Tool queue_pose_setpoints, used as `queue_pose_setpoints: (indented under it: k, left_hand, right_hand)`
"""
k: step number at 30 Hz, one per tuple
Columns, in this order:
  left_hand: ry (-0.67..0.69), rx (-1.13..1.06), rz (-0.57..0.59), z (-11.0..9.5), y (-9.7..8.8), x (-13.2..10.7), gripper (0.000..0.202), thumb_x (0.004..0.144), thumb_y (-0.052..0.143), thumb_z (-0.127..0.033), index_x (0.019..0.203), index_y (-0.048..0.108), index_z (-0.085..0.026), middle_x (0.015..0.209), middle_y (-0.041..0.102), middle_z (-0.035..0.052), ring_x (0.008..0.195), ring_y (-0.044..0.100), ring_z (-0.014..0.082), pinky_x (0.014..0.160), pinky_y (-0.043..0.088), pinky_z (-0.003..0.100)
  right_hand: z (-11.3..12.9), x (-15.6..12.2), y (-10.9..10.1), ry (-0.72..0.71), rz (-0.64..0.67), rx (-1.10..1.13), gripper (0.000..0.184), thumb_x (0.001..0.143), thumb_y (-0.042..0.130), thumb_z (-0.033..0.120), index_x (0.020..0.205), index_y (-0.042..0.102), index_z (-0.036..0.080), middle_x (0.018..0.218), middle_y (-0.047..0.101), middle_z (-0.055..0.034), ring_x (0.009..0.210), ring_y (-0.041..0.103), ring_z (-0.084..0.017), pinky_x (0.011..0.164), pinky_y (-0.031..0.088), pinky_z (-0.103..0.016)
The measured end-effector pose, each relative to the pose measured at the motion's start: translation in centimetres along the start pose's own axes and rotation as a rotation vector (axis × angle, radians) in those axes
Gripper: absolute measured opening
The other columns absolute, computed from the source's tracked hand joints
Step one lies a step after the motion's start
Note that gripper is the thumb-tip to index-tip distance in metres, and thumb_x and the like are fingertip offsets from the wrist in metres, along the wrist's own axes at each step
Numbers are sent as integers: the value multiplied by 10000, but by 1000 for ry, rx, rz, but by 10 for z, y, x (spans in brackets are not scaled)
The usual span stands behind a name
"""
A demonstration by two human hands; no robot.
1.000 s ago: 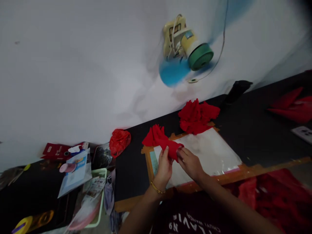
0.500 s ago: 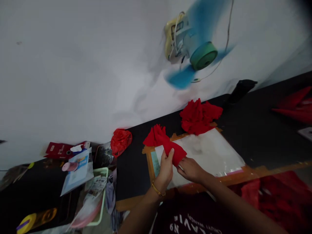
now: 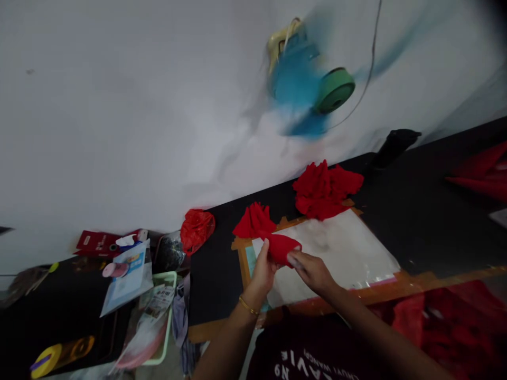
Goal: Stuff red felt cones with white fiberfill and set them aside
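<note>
A small red fabric piece point(image 3: 280, 248) is held up over the white sheet. My left hand point(image 3: 264, 269) grips its left side, thumb on top. At its right end my right hand point(image 3: 311, 270) has closed fingertips at the edge; a pale patch shows by them, too blurred to name. Just behind lies a small pile of red fabric pieces point(image 3: 254, 220). Farther back right is a larger pile of red fabric pieces point(image 3: 327, 190). The white sheet point(image 3: 336, 248) is taped to the black table point(image 3: 214, 285) with brown tape.
A wall fan point(image 3: 336, 89) spins above the table. A black cylinder point(image 3: 394, 145) leans near the wall. On the left are a red plastic bag point(image 3: 197, 229), a pale green basket point(image 3: 171, 316) and a yellow-lidded bottle point(image 3: 51, 361). More red fabric point(image 3: 455, 322) lies at lower right.
The held red piece has tilted lower and turned, looking shorter now. My right fingers have moved up to its right end, and a pale patch now shows there. My left hand has shifted slightly left.
</note>
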State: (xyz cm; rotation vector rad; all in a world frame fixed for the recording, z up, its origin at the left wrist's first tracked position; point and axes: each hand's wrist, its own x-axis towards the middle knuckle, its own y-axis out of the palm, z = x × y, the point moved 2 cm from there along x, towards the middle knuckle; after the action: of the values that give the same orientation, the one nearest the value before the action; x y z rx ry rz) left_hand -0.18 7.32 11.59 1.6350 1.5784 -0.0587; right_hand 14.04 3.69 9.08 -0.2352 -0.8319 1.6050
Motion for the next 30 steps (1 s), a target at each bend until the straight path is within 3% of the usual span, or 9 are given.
queue_pose_setpoints:
  k: [3,8,10,12,15,20,23,26,30]
  left_hand:
    - [127,1,-70,-10,-2,8,426,671,811,-408,988,678,-156,989,732,101,1018,666,253,949,469,372]
    - [231,-54,-83,-14,5,10,391,656,821,-309,981,663,-161,985,739,90,1048,668,256,991,451,391]
    - [230,-58,-77,-13,11,7,383,659,819,-286,987,664,-166,981,741,85,1045,672,254,1006,444,394]
    - [232,-69,-78,-11,16,5,402,671,813,-287,1024,661,-168,995,740,87,1051,671,251,1022,434,393]
    - [252,-87,-76,-11,20,3,476,712,790,-320,1133,630,-165,1035,731,104,1076,663,249,1039,422,401]
    - [250,-125,-102,-15,22,-1,508,701,801,-293,1160,617,-179,1044,727,91,1001,685,231,1014,445,391]
    - [193,-113,-34,-11,29,-8,400,732,774,-329,1077,664,-161,1021,732,103,1015,675,241,1010,442,388]
    - [181,-80,-14,-5,33,-13,357,738,763,-356,1020,684,-152,1004,732,105,1005,670,240,988,444,379]
    - [223,-93,-156,0,24,-7,323,677,791,-336,916,667,-157,918,725,75,819,673,202,860,483,356]
  right_hand:
    - [12,-4,4,-70,29,-21,325,893,415,143,1083,660,242,1000,725,-56,919,687,-193,776,573,-305]
    - [20,-6,1,25,-120,-74,432,885,435,142,1303,534,189,1323,591,-120,1226,570,-218,953,537,-350]
    - [21,-3,2,14,-86,-103,415,867,432,132,1261,556,175,1264,625,-131,1156,615,-227,901,559,-348]
    - [23,0,5,19,4,-121,328,841,433,117,1107,617,176,1071,692,-116,983,677,-224,785,580,-325]
    - [27,0,6,97,52,-87,225,838,448,137,996,604,177,900,705,-89,791,695,-212,674,566,-300]
    - [32,-8,-7,133,-97,-15,350,897,446,201,1240,512,179,1089,714,-98,892,711,-198,731,547,-268]
    - [27,-5,-10,111,-53,-172,217,919,441,219,1012,636,197,887,736,-68,767,699,-193,641,512,-258]
    - [22,2,-10,109,-11,-341,252,896,469,195,708,637,197,642,671,-46,577,627,-179,528,447,-260]
    - [30,2,-15,-62,-65,-337,192,896,492,171,870,682,186,789,683,-68,723,625,-195,616,492,-275]
